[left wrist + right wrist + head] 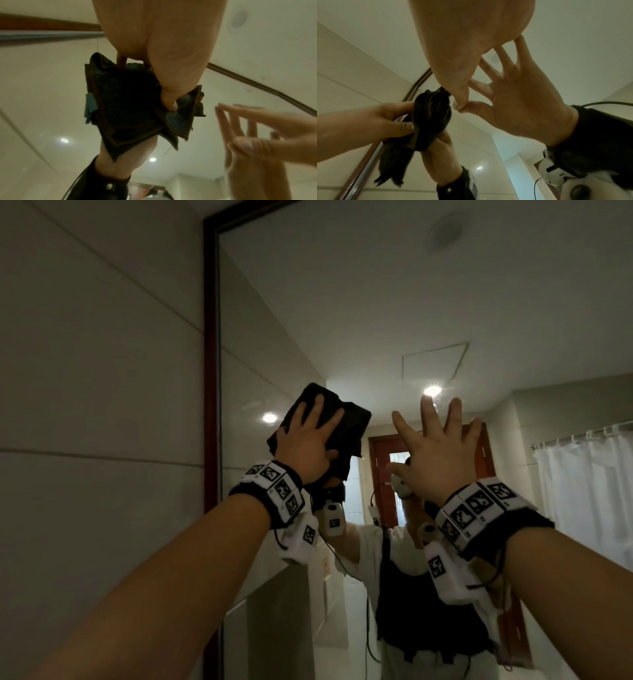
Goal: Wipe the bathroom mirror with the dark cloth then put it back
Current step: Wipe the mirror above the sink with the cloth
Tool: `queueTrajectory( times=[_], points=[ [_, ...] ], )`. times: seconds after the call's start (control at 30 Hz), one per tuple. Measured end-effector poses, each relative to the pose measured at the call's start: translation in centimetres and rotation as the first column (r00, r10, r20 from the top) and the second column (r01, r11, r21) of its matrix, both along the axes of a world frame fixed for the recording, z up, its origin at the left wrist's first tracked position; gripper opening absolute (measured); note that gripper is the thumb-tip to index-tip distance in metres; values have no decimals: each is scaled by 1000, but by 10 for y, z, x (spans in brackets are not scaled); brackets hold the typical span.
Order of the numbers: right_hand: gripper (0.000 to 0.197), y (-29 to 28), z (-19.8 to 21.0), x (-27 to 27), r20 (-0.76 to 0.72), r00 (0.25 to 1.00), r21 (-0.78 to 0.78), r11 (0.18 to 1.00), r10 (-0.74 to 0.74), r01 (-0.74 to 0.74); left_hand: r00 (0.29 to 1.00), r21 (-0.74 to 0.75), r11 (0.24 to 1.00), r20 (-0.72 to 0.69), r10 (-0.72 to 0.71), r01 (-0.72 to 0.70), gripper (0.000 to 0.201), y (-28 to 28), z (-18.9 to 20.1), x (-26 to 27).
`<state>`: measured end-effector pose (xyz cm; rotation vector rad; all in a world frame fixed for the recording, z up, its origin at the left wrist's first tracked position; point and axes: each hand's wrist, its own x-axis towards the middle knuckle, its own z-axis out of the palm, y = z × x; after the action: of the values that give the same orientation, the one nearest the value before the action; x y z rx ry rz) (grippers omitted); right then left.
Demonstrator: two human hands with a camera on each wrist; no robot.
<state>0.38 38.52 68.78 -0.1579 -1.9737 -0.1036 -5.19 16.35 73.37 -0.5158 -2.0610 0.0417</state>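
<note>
Dark cloth (329, 422) under left hand (308, 440), pressed on mirror (376, 302).

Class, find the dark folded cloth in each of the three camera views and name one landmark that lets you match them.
Head: the dark folded cloth sits left of centre, pressed to the mirror by the left hand.
Left wrist: centre of picture, under the thumb.
Right wrist: lower left, gripped by the left hand.
Shared landmark: the mirror's reddish-brown wooden frame.
</note>
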Motion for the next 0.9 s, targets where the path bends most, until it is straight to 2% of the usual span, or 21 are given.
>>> queueTrajectory(
  times=[0.1,0.23,0.43,0.63,0.73,0.9],
  points=[
    [88,0,0,1,-7,1000,-10,1000,-1,1,998,-63,998,-57,0,-3,79,-5,-21,-1],
    [88,-3,-1,1,9,1000,-29,1000,-12,12,999,-107,994,-41,5,-9,82,-8,-53,-1],
    [86,-6,-10,0,13,1000,-38,999,-12,13,999,-189,982,54,8,2,81,-16,-108,6],
    [84,-11,-55,9,108,994,21,1000,-18,16,979,-202,979,194,54,-14,78,-34,-181,10],
    [90,-15,-77,12,130,992,52,999,7,-14,973,-189,981,216,74,-33,79,-38,-195,11],
    [96,-15,-96,5,119,993,75,997,8,-17,977,-174,984,200,70,-35,77,-39,-194,5]
  ],
)
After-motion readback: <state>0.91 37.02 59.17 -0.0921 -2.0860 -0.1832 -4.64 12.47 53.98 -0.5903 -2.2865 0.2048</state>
